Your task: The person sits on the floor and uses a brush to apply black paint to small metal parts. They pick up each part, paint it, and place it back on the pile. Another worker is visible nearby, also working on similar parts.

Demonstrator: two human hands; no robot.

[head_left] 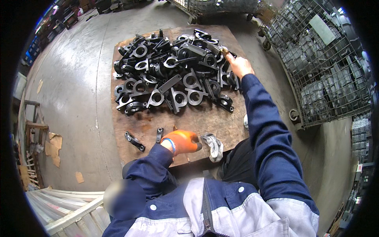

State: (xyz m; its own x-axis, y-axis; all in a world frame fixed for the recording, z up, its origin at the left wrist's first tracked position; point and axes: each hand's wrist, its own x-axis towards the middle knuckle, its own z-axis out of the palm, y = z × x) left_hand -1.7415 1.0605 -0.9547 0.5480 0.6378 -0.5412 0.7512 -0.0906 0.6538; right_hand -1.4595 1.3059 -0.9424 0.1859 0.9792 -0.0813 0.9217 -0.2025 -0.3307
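A heap of black metal clamp brackets (171,85) with round bores and bright machined faces covers the far part of a worn wooden board. My bare right hand (240,66) reaches to the heap's far right edge, fingers closed around something beside a pale metal piece; what it grips is too small to tell. Near the board's front edge is my left hand (182,141) in an orange glove with dark fingertips, its fingers curled. Thin brownish ends show beyond it, but what lies in the palm is hidden. Two loose black brackets (135,141) (159,135) lie left of that hand.
A crumpled grey-white cloth (213,147) rests on the wooden board (221,122) right of my left hand. At the right stands a wire cage (323,75) full of metal parts, with another cage (221,7) beyond the board. Torn cardboard (53,149) litters the floor at left.
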